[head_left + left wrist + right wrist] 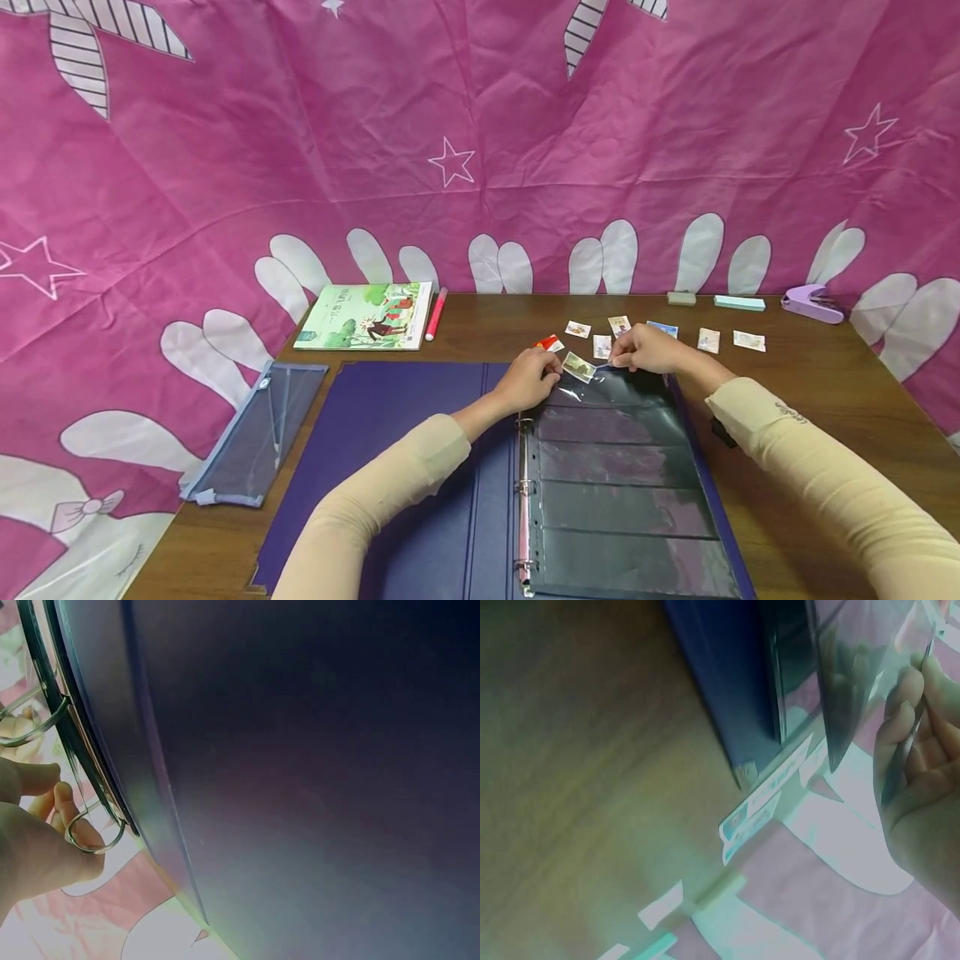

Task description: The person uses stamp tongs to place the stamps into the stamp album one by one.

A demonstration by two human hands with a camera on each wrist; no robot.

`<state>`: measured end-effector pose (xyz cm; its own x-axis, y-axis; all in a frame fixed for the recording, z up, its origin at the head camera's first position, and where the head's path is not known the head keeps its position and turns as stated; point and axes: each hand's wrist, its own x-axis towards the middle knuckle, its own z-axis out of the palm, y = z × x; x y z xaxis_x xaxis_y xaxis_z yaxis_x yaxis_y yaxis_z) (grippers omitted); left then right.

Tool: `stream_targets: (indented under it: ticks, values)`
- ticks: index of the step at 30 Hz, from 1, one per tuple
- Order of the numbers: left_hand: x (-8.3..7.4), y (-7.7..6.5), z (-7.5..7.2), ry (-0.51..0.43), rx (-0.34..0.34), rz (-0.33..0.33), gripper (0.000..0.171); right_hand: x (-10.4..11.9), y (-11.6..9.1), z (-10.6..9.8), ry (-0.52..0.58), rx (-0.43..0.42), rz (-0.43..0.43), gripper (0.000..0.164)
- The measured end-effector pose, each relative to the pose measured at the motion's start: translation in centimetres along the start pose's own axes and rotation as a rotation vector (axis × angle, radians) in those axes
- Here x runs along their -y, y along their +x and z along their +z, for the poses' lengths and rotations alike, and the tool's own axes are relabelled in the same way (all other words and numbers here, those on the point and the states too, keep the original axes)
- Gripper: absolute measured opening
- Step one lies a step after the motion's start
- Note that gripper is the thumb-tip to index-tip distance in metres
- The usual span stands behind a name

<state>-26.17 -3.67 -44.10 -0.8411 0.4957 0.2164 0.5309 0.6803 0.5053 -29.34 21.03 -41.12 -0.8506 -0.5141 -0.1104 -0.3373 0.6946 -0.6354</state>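
Note:
An open dark-blue ring binder (420,467) holds a black stamp page (622,508) with clear pocket strips on its right side. My left hand (529,379) is at the page's top left corner, pinching the clear film there. In my right hand (648,348) are metal tweezers (900,761), gripped between thumb and fingers. Their tip reaches a greenish stamp (579,367), which lies tilted at the top pocket, close to the left fingertips. Whether the stamp's lower edge is inside the pocket I cannot tell. In the left wrist view, binder rings (96,850) stand beside the left fingers.
Several loose stamps, including a red one (551,342) and a pale one (749,341), lie behind the binder. Farther back are an eraser (681,297), a light-blue box (739,303) and a purple stapler (812,305). Leftward are a booklet (360,317), red marker (436,315) and zip pouch (258,433).

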Motion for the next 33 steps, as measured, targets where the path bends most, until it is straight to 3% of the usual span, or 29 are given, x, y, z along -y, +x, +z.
stream_targets:
  ticks: [8,14,22,33]
  values:
    - [0.0,0.0,0.1,-0.028,0.01,-0.017,0.004,-0.5,0.6,-0.3,-0.035,0.077,-0.03,0.008]
    - [-0.1,0.0,-0.2,-0.038,0.015,-0.025,0.004,1.0,1.6,-0.1,-0.114,0.119,-0.04,0.007]
    - [0.0,0.1,-0.4,-0.042,0.014,-0.023,0.006,3.3,2.5,0.0,-0.253,0.117,-0.059,0.007]
    - [0.1,0.4,-0.3,-0.008,0.023,-0.015,0.007,2.8,2.1,-0.6,-0.291,0.119,-0.051,0.007]
